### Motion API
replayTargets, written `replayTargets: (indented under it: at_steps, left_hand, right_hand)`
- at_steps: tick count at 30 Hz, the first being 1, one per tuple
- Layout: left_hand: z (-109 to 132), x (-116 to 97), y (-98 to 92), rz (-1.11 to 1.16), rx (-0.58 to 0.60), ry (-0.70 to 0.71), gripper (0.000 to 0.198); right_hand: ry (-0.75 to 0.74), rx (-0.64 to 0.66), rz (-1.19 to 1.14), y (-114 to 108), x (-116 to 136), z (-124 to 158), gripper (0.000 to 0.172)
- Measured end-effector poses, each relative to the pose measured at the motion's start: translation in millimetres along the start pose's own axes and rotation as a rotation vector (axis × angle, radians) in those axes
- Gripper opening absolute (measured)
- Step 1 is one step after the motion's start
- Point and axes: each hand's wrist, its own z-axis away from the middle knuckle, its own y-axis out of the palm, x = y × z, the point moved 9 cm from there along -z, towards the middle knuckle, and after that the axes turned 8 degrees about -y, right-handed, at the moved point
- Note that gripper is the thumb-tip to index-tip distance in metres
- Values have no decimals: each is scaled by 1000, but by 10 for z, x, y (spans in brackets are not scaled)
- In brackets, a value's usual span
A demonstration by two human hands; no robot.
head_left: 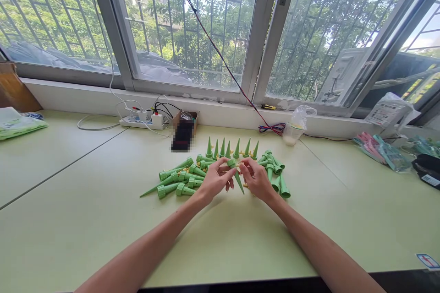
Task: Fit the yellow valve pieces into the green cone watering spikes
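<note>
My left hand (217, 177) is closed around a green plastic watering spike (238, 180), whose ribbed cap is up and whose tip slants down to the right. Beside the cap, the fingers of my right hand (255, 176) pinch a small yellow piece, mostly covered by the fingertips. Several green spikes (237, 149) stand point up in a row behind my hands, with yellow bits at their sides. To the left lies a pile of capped green spikes (187, 177). A smaller heap of green pieces (275, 171) lies to the right, some showing open hollow ends.
Along the windowsill sit a white power strip (142, 120) with cables, a small box (195, 121) with a blurred dark object before it, and a plastic cup (293, 132) in a bag. Bagged pink and teal items (383, 152) and a black item (428, 169) lie far right.
</note>
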Motion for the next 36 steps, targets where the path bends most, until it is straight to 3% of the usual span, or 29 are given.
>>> replayTargets:
  at_steps: [9,16,26,36]
  left_hand:
    - [4,62,21,6,50,-23,37]
    - [7,20,70,-100,86,67,35]
    - [74,-64,94,-318,0,176,23]
    - [141,-131,163,-535,-14,322,18]
  right_hand:
    - [-16,-24,82,-37,-10,12,33]
    - [-50,-65,154,-60,-36,7,43]
    - [-27,-126,192,-104,-51,10,48]
    - [16,-129,198,-124,-111,2,49]
